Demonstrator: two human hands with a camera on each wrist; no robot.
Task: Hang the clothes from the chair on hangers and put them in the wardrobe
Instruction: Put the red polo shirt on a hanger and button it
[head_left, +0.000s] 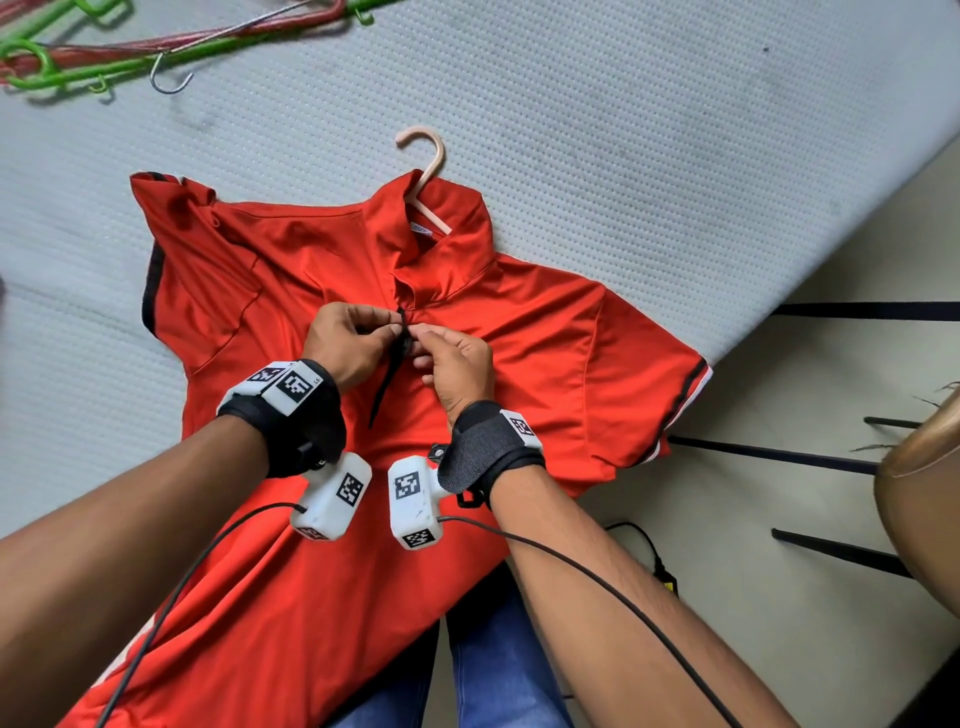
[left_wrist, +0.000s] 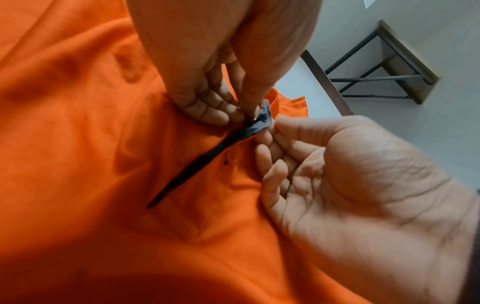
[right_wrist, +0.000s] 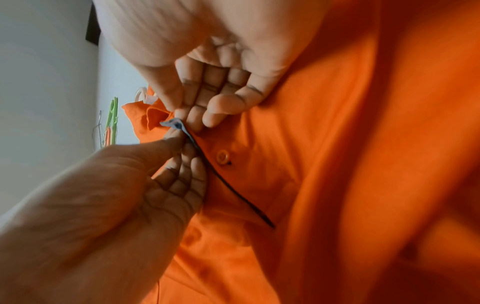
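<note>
A red polo shirt (head_left: 524, 332) lies front-up on the grey bed (head_left: 649, 104). A pink hanger sits inside it, and its hook (head_left: 434, 156) pokes out of the collar. My left hand (head_left: 387, 326) and right hand (head_left: 422, 336) meet just below the collar. Each pinches one side of the black-lined placket (head_left: 387, 374) at its top. In the left wrist view my left hand (left_wrist: 248, 115) nips the dark edge (left_wrist: 262, 121) against my right hand (left_wrist: 271, 128). In the right wrist view an orange button (right_wrist: 223, 157) sits fastened just below my right hand (right_wrist: 185, 120) and left hand (right_wrist: 182, 142).
Green and red hangers (head_left: 78, 62) and a wire hook (head_left: 169, 78) lie at the bed's far left. A brown chair (head_left: 924, 493) with black legs (head_left: 779, 452) stands on the floor to the right. The shirt hem hangs over the bed's near edge by my knees.
</note>
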